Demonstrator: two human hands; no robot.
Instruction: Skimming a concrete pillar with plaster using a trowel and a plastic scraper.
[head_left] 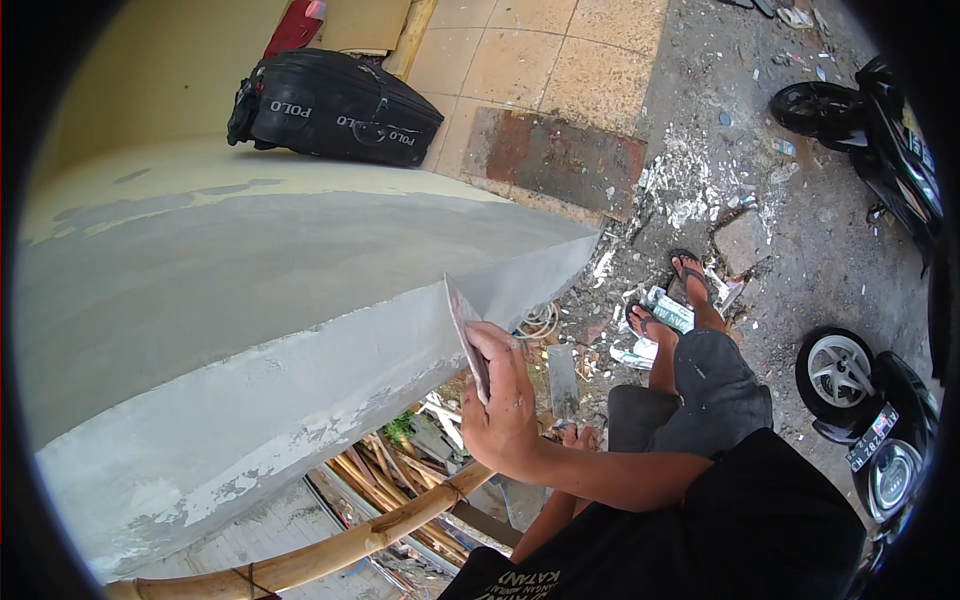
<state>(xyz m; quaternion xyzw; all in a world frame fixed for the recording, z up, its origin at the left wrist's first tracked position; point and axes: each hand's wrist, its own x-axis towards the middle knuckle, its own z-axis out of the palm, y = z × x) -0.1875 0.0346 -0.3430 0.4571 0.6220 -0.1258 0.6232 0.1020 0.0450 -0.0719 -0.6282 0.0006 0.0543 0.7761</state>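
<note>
My right hand [500, 410] is closed round a thin, flat plastering blade [466, 335], smeared with pale filler and seen nearly edge-on. The blade's upper end lies against the corner of a low wall [330, 350], where the grey top face meets the whitish plastered side. Lower down and partly behind my right forearm, my left hand [580, 437] is closed at the lower end of a grey rectangular plate [563, 380]. Its grip is mostly hidden. Patches of rough, uneven plaster show along the wall's side.
A black suitcase [335, 108] lies beyond the wall by orange floor tiles [510, 65]. Below the wall run a bamboo pole [370, 535] and stacked sticks. Debris and a sack [668, 312] surround my sandalled feet. Parked motorcycles [890, 450] stand at the right.
</note>
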